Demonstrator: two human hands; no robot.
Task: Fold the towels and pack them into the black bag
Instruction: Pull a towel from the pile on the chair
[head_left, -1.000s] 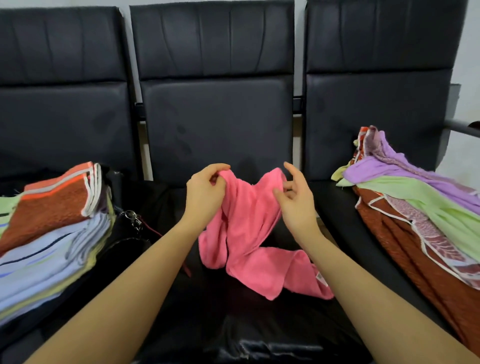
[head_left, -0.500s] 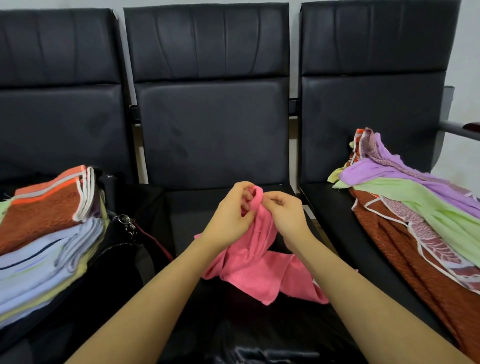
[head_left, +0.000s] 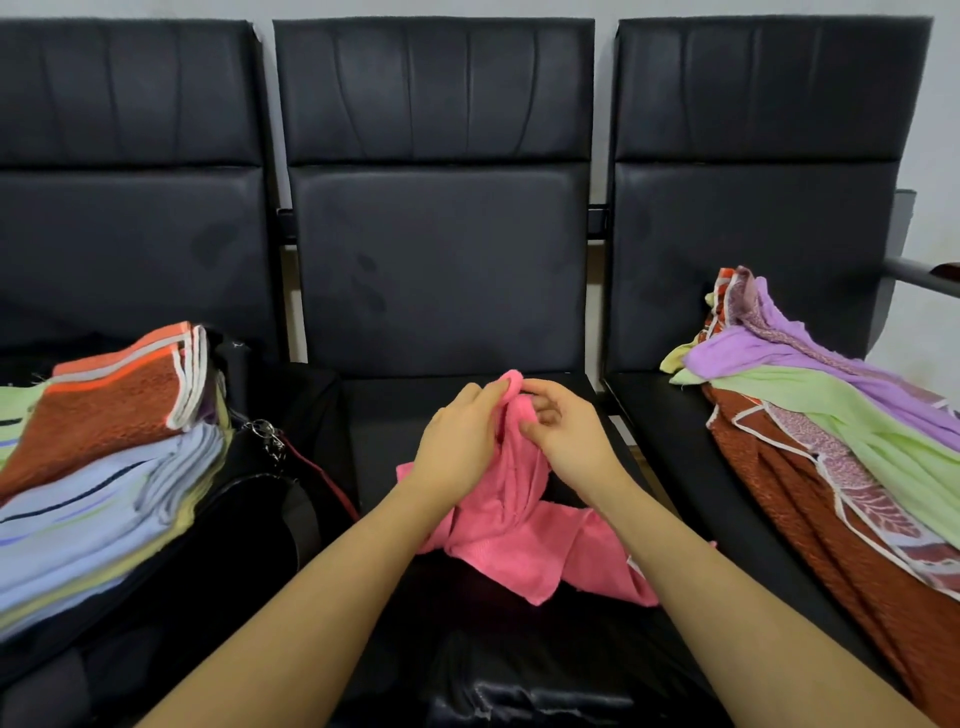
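1. Three black chairs (head_left: 436, 260) in a row; they serve as the work surface. Middle seat is the folding spot, so it carries only the towel in hand.
2. Loose pile of unfolded towels (head_left: 852, 447) on the right-hand seat: supply side, within reach of the right hand. Rust-brown, green, purple and patterned layers overlap; an exact count can't be made.
3. Stack of folded towels (head_left: 98, 467) on the left, sitting on or in the black bag (head_left: 218, 561), probably the finished ones. Many layers, edges too fine to count. A small metal clasp shows at the bag's rim.
4. One pink towel (head_left: 524, 525), crumpled on the middle seat, upper part lifted and bunched between both hands; not folded yet. Likely step: hunting for a corner or hem to spread it out.
5. Two hands. Left hand (head_left: 460, 441): fingers curled, pinching the raised pink edge at the top.
6. Right hand (head_left: 569, 431): fingers curled around the same bunch just beside the left, touching it.
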